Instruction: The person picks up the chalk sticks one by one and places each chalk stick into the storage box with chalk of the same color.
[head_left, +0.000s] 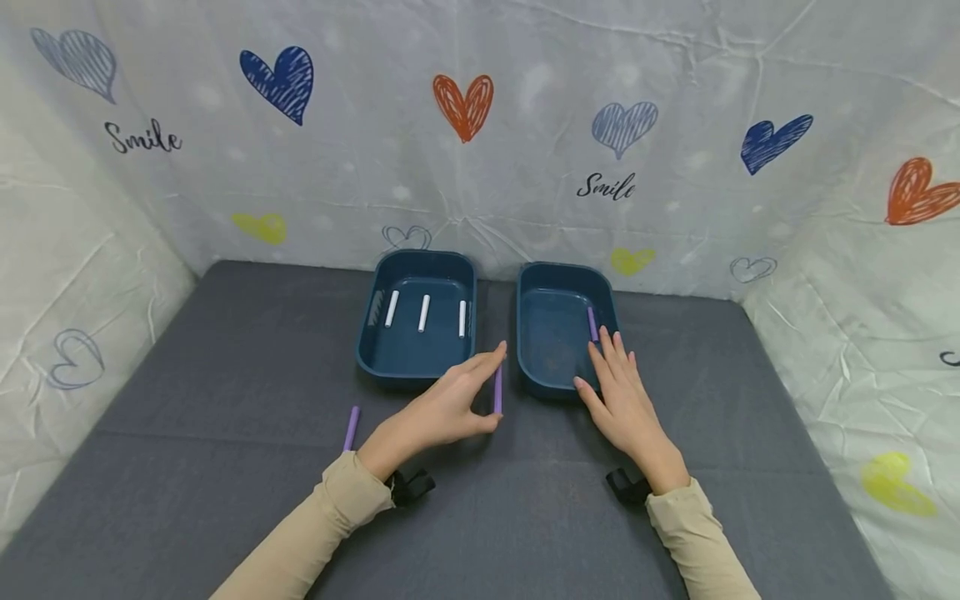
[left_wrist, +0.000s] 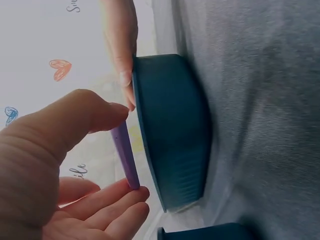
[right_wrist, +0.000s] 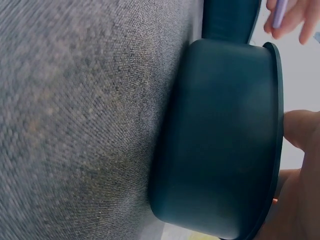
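In the head view my left hand (head_left: 442, 404) pinches a slim purple chalk-like stick (head_left: 498, 390) lengthwise, thumb at one end and fingertips at the other. The left wrist view shows this stick (left_wrist: 125, 155) raised beside a dark blue tray. My right hand (head_left: 622, 404) reaches over the near right part of the right tray (head_left: 551, 390), fingers extended. Another purple stick (head_left: 592, 323) lies inside that tray, just beyond the fingertips. In the right wrist view the right thumb (right_wrist: 299, 129) is at the tray's rim.
To the left, a second blue tray (head_left: 416, 371) holds three white sticks (head_left: 424, 313), lying apart. One more purple stick (head_left: 351, 428) lies on the grey cloth-covered table (head_left: 225, 400), beside the left wrist. A white curtain (head_left: 525, 125) printed with hearts encloses the back and sides.
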